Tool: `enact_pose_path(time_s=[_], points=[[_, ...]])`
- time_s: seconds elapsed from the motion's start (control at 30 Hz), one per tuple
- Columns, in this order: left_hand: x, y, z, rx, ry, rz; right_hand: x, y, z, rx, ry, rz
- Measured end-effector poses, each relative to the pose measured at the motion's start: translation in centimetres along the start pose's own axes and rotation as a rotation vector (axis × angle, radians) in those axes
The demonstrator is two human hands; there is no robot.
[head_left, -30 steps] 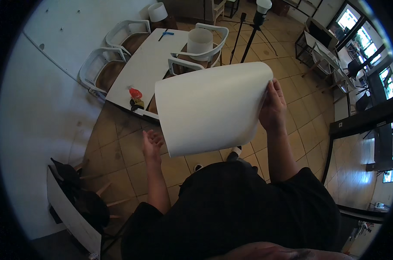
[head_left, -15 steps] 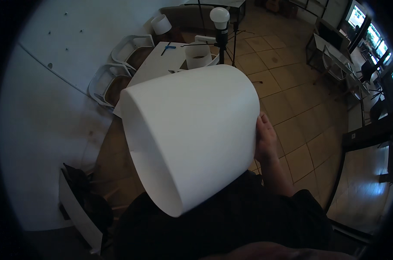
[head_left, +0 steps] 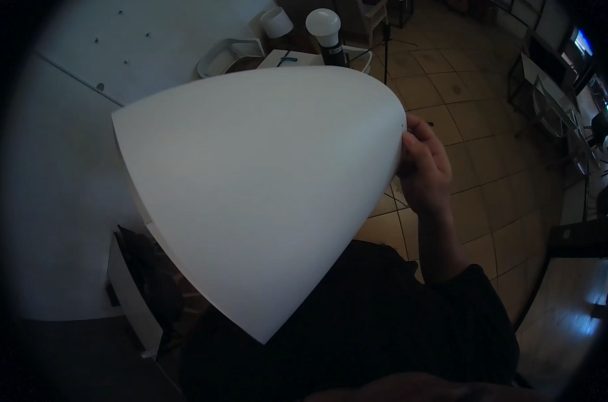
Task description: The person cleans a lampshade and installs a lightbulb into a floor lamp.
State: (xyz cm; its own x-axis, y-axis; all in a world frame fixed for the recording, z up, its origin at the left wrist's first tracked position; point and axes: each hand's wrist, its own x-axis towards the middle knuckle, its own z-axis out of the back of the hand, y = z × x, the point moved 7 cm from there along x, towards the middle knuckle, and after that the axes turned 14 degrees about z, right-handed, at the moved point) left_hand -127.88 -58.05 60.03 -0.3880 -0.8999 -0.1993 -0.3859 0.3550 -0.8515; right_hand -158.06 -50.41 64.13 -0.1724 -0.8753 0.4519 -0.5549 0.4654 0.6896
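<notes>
A large white lampshade (head_left: 257, 181), a curved smooth sheet, fills the middle of the view, tilted and close to the camera. At its right edge, my right hand (head_left: 426, 157) pinches the rim between thumb and fingers; some fingertips are hidden behind it. My left hand does not show. Just beyond the shade's top edge stands a white light bulb (head_left: 323, 24) in a black socket (head_left: 333, 55); what lies below the socket is hidden by the shade.
A white table (head_left: 292, 60) with a small blue item, a white chair (head_left: 227, 56) and a small white-shaded lamp (head_left: 276, 23) are behind. A dark tripod stand (head_left: 386, 50) rises from the tiled floor (head_left: 444, 100). Desks and bright screens (head_left: 582, 41) line the right.
The lampshade has turned and come closer, its open end no longer facing me. My right hand has moved up and right with the rim, more of it now showing. The view has shifted too.
</notes>
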Motion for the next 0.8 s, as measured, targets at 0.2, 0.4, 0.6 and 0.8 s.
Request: enact_pose_path(time_s=[0.2,0.4,0.6,0.8], points=[[2.9,-3.2,-2.6,-0.021,0.212,-0.072,6.3,0.9,2.2,0.006,-0.074,0.125],[6.3,-6.7,-5.8,-0.067,0.449,-0.157,12.0,3.7,2.2,0.18,0.095,0.233],[9.4,-8.5,-4.8,-0.087,0.592,-0.182,14.5,2.3,5.4,0.236,0.083,0.267],[15.8,-6.5,2.8,-0.056,0.376,-0.15,13.1,-0.9,7.7,0.033,-0.191,0.257]])
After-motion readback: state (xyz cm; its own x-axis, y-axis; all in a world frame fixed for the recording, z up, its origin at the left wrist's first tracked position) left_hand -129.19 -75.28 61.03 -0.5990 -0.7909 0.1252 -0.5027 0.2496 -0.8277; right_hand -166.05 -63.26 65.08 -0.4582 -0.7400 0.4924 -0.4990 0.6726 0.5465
